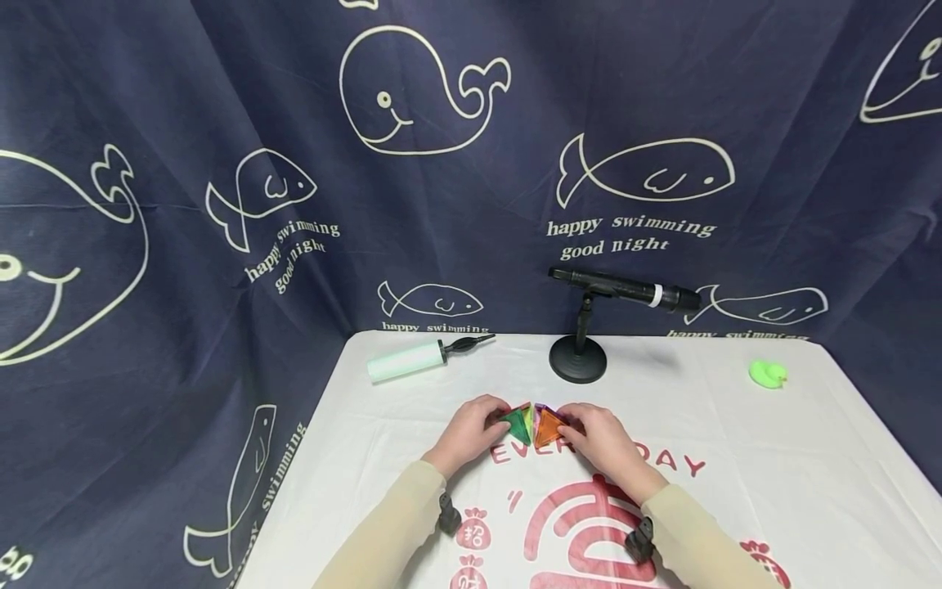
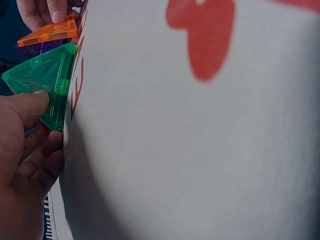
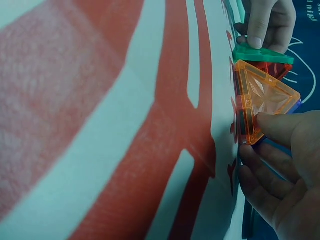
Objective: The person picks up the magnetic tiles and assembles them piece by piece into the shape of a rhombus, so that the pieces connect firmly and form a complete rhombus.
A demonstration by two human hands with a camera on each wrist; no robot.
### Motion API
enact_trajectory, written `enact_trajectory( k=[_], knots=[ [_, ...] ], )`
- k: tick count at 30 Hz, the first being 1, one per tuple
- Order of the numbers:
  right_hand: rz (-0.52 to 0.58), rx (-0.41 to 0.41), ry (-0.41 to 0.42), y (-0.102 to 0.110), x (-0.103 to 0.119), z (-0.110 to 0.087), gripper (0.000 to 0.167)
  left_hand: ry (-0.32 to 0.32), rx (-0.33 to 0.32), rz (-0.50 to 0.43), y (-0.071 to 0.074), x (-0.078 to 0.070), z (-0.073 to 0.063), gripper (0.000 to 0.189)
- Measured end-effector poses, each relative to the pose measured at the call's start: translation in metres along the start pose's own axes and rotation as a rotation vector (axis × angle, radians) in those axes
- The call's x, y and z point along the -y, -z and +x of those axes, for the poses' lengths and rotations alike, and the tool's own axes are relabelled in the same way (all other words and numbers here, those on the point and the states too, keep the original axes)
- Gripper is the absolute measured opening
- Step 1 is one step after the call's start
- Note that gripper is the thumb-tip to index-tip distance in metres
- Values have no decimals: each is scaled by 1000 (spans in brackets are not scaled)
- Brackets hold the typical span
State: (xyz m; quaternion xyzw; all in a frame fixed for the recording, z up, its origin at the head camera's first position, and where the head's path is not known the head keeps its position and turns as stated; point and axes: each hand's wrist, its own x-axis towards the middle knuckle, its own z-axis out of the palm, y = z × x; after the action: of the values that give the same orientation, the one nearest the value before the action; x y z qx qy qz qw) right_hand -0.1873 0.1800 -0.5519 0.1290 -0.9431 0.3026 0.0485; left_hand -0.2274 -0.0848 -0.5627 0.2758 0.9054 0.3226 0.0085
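Observation:
Two small clusters of translucent triangular magnetic tiles stand side by side on the white cloth, tilted against one another. My left hand (image 1: 471, 429) pinches the left cluster, its thumb on the green tile (image 2: 42, 75); a red tile (image 3: 272, 68) and a yellow-green tile (image 1: 528, 417) show behind it. With thumb on the orange tile (image 3: 267, 92) and fingers behind, my right hand (image 1: 599, 433) grips the right cluster, which also has a purple tile (image 1: 540, 407). The two clusters are very close; whether they touch I cannot tell. The tiles' far faces are partly hidden by fingers.
Behind the hands a black microphone (image 1: 625, 288) sits on a round-based stand (image 1: 578, 360). A pale green hand pump (image 1: 407, 362) with a black nozzle lies at the back left, and a bright green toy duck (image 1: 767, 374) at the right. A dark blue curtain (image 1: 471, 204) hangs behind the table.

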Motion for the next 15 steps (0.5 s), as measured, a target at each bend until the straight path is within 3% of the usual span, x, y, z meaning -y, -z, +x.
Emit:
enact_trajectory(
  k=[15],
  knots=[
    [-25,-15,27,4,8,0,29,35,4,-10,0,-2,0,24]
  ],
)
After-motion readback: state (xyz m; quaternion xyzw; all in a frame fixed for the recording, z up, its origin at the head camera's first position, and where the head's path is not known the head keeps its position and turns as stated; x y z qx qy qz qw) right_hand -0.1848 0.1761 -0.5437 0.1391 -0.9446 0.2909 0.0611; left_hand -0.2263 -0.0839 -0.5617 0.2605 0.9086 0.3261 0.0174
